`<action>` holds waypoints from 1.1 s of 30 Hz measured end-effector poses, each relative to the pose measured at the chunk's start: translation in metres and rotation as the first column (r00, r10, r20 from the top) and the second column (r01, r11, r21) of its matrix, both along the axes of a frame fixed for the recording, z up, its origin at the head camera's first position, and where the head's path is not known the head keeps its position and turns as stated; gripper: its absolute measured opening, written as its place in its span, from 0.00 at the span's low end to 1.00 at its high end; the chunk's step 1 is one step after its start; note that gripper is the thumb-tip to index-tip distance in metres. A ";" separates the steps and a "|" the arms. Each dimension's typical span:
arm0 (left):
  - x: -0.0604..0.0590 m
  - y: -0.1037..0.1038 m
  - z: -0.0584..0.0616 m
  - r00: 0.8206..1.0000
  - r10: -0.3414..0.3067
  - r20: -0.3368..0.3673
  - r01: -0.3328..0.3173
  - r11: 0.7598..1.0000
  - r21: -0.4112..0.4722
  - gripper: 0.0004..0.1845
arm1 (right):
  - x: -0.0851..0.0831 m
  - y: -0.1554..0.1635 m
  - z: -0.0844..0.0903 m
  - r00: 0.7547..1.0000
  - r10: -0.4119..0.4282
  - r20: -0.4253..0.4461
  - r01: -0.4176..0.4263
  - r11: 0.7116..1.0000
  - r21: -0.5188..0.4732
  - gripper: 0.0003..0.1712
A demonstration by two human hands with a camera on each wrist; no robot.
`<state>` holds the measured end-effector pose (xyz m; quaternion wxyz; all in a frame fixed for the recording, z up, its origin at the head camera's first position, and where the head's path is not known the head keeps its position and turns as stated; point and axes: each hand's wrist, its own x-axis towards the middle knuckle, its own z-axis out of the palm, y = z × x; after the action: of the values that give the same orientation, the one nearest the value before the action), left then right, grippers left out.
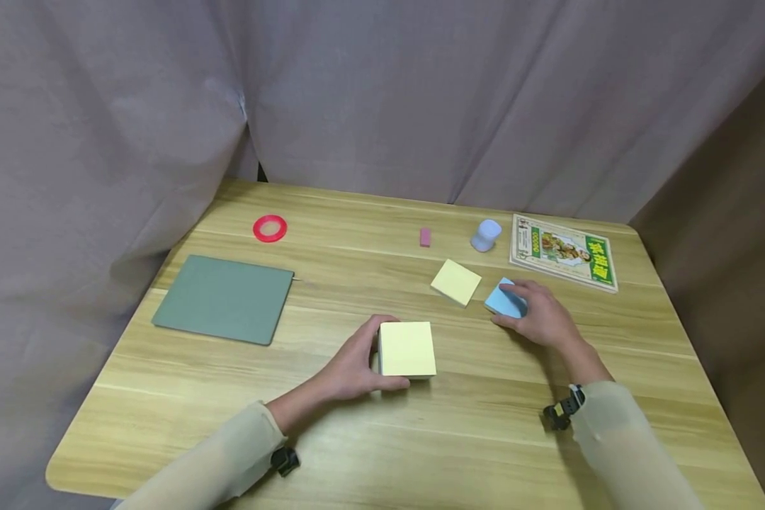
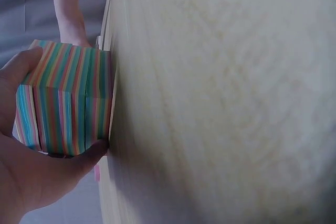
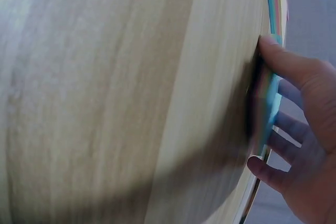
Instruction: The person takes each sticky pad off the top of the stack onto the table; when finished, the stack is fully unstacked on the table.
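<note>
My left hand (image 1: 355,363) grips a stack of sticky note pads (image 1: 407,348) with a yellow top, thumb on the near side and fingers round the far side. Striped, multicoloured paper edges show along the stack (image 2: 68,98) in the left wrist view. To the right, my right hand (image 1: 544,316) holds a blue-topped sticky note pad (image 1: 502,302) between thumb and fingers, low over the table. In the right wrist view this pad (image 3: 266,103) casts a dark shadow. A yellow sticky note pad (image 1: 456,282) lies between the hands, farther back.
A green notebook or folder (image 1: 224,299) lies at the left, with a red ring-shaped roll (image 1: 270,228) behind it. Toward the back are a small pink eraser-like block (image 1: 425,237), a pale waisted object (image 1: 486,235) and an illustrated booklet (image 1: 564,251). Grey curtains (image 1: 382,99) hang behind the wooden table (image 1: 472,453).
</note>
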<state>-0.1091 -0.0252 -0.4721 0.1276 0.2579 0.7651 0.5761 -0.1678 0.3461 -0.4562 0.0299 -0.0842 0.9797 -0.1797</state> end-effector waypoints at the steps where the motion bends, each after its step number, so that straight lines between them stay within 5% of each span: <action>1: 0.000 0.000 0.000 1.000 0.000 -0.003 0.000 1.000 0.000 0.47 | 0.000 0.000 0.000 1.000 0.002 0.007 -0.002 1.000 0.005 0.43; 11: -0.001 -0.001 0.000 1.000 -0.003 -0.016 0.003 1.000 -0.009 0.47 | -0.001 -0.003 0.005 0.998 0.015 0.065 -0.018 0.998 0.052 0.45; 16: -0.002 -0.001 -0.001 1.000 -0.005 -0.004 0.005 1.000 -0.017 0.47 | 0.004 -0.023 0.025 0.996 0.083 0.032 -0.085 0.994 0.075 0.42; 20: -0.002 -0.002 -0.001 1.000 -0.007 0.010 0.007 1.000 -0.020 0.48 | 0.014 -0.056 0.048 0.981 0.192 0.001 -0.192 0.981 -0.011 0.38; 27: -0.003 -0.003 -0.001 0.999 -0.033 0.023 0.033 0.999 -0.023 0.48 | 0.041 -0.122 0.069 0.907 0.421 0.002 -0.417 0.898 -0.143 0.43; 33: -0.004 -0.004 -0.001 0.999 -0.038 0.012 0.039 0.998 -0.046 0.47 | 0.059 -0.152 0.063 0.827 0.562 -0.018 -0.560 0.822 -0.107 0.52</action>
<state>-0.1126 -0.0292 -0.4727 0.1487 0.2666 0.7724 0.5570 -0.1089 0.1944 -0.3927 0.0840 -0.3685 0.9003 -0.2160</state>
